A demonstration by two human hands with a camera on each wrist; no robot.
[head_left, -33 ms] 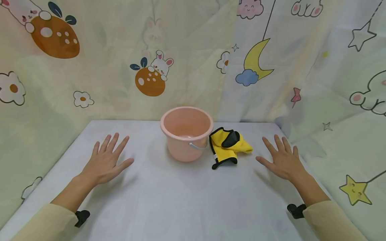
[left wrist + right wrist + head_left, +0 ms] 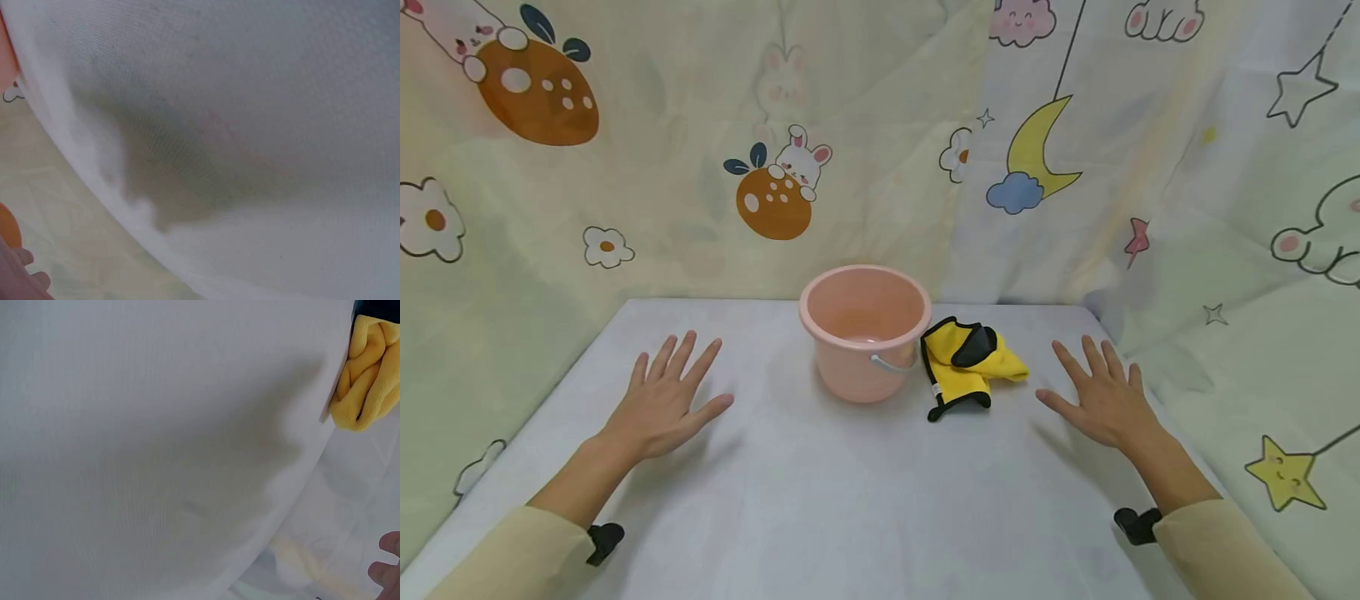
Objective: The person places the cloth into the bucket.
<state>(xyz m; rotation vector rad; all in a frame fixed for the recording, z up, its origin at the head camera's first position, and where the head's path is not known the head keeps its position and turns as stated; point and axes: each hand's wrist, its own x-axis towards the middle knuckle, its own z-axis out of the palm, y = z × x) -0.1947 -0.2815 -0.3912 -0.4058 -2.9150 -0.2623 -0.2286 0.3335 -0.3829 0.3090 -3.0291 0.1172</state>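
Observation:
A pink bucket [image 2: 865,367] with a thin light handle stands upright near the back of the table. Against its right side lies a crumpled yellow cloth [image 2: 958,383] with black edging and a dark patch. My left hand [image 2: 666,412] hovers with fingers spread, left of the bucket and holding nothing. On the other side, my right hand [image 2: 1101,408] is also spread and holds nothing, with its thumb toward the cloth. Only fingertips [image 2: 39,280] of the left hand show in its wrist view. In the right wrist view, fingertips [image 2: 384,573] appear low at the edge, below the yellow cloth [image 2: 365,381].
A white-covered table [image 2: 850,500] spreads beneath both hands, which cast shadows on it. Behind and beside it hangs a pale curtain [image 2: 880,167] printed with rabbits, stars and flowers. Black bands [image 2: 604,542] show at both cuffs.

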